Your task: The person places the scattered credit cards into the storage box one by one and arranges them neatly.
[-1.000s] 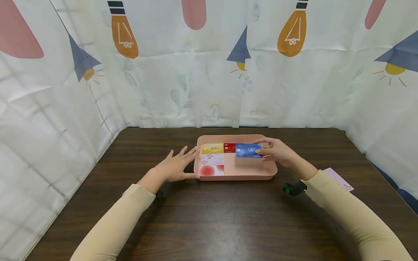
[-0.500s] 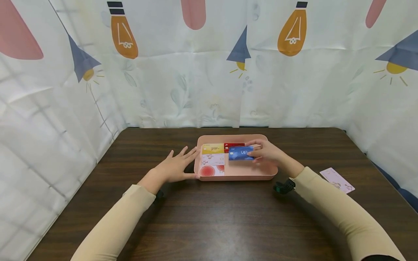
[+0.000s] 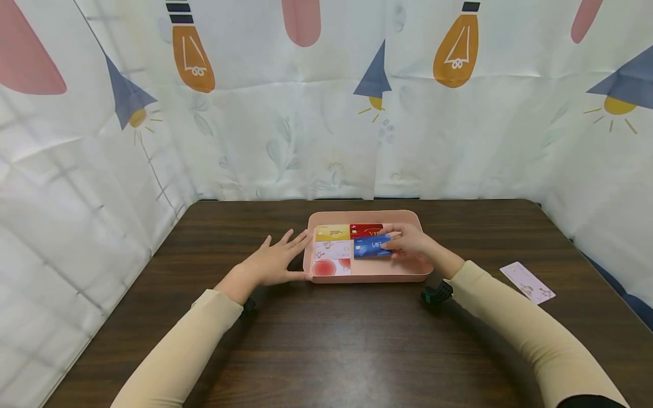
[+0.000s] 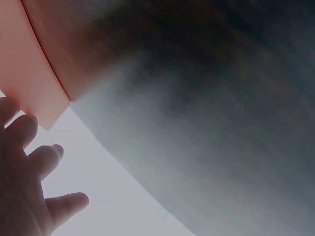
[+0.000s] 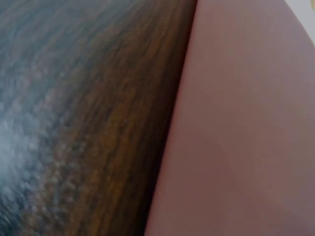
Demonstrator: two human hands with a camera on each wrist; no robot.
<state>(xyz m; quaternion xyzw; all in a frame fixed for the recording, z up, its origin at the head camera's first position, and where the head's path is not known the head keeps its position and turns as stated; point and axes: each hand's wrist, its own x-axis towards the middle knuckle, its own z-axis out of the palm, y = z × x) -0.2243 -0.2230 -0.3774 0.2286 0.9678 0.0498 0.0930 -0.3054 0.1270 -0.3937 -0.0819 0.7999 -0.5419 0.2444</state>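
In the head view a pink tray (image 3: pixel 393 279) stands at the middle of the table. My right hand (image 3: pixel 408 241) pinches a blue VIP card (image 3: pixel 368 247) by its right end, over the tray just below a red card (image 3: pixel 364 230). To the left, a yellow card (image 3: pixel 333 232), a white flowered card (image 3: pixel 333 249) and a white card with red circles (image 3: pixel 326 267) lie in a column. My left hand (image 3: pixel 275 262) spreads its fingers against the tray's left side. In the left wrist view, the fingers (image 4: pixel 44 160) show beside the tray wall (image 4: pixel 34 69).
A pale pink card (image 3: pixel 528 282) lies on the dark wooden table (image 3: pixel 326 351) to the right, beyond the right forearm. Behind the table hangs a printed white curtain (image 3: pixel 316 136). The right wrist view shows the tray's outer wall (image 5: pixel 231 132) against the tabletop.
My right hand has carried the blue card left and toward me, from beside the red card to below it, so more of the red card shows. The left hand has stayed put.
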